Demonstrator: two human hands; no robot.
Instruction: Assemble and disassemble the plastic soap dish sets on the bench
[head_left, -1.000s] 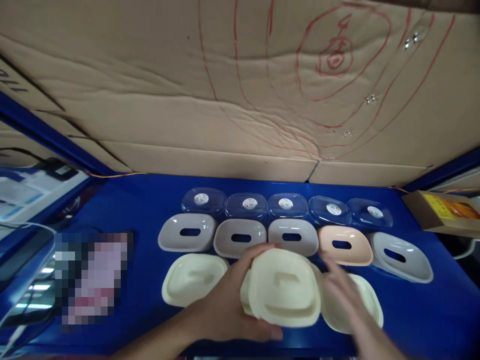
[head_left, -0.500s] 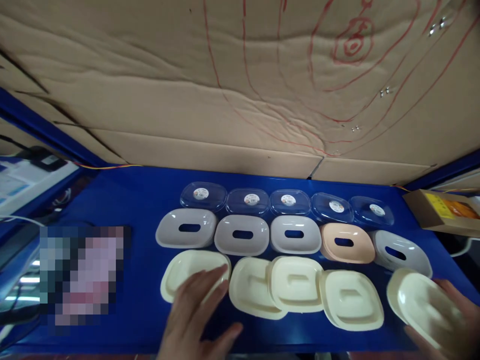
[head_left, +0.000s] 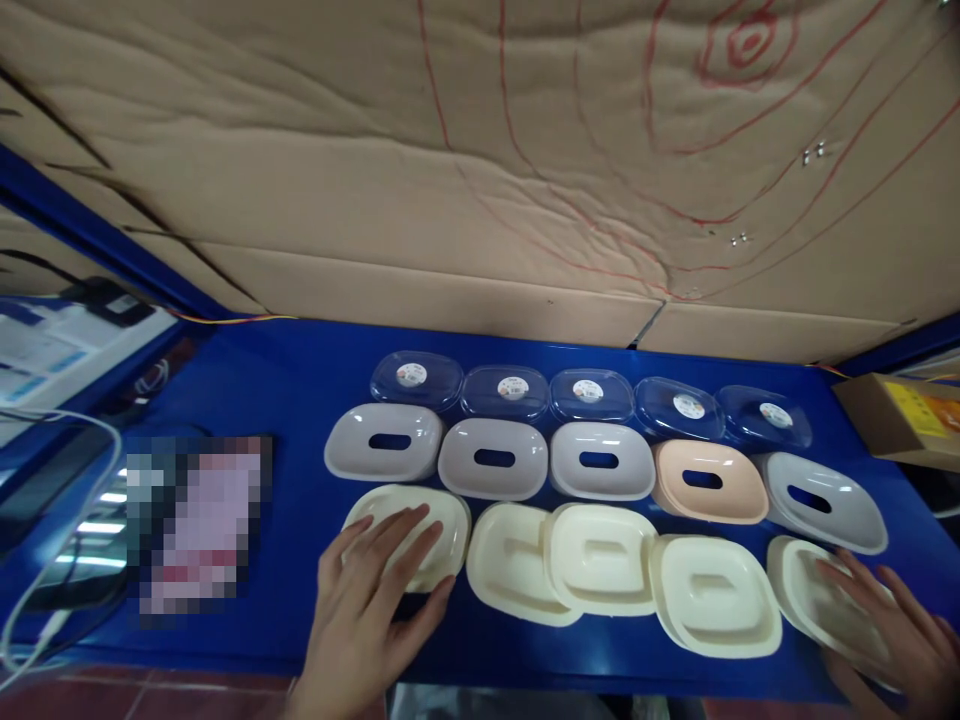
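Observation:
Fingers spread, my left hand lies over the leftmost cream oval plastic tray, covering much of it. At the right edge, my right hand has its fingers stretched over the top piece of a cream tray pair; its thumb side is blurred. Between the hands are more cream trays with a raised bar: one partly under another, and an overlapping pair. Behind them runs a row of slotted oval dishes, several grey and one peach.
Clear lids with round stickers line the back, before a cardboard wall with red lines. An open cardboard box stands at the right. On the left are a pixelated object and a white cable on the blue table.
My right hand has loosened from around the right cream tray, which now lies lower with the fingers stretched over it. My left hand has moved further over the leftmost tray. The view shifted slightly.

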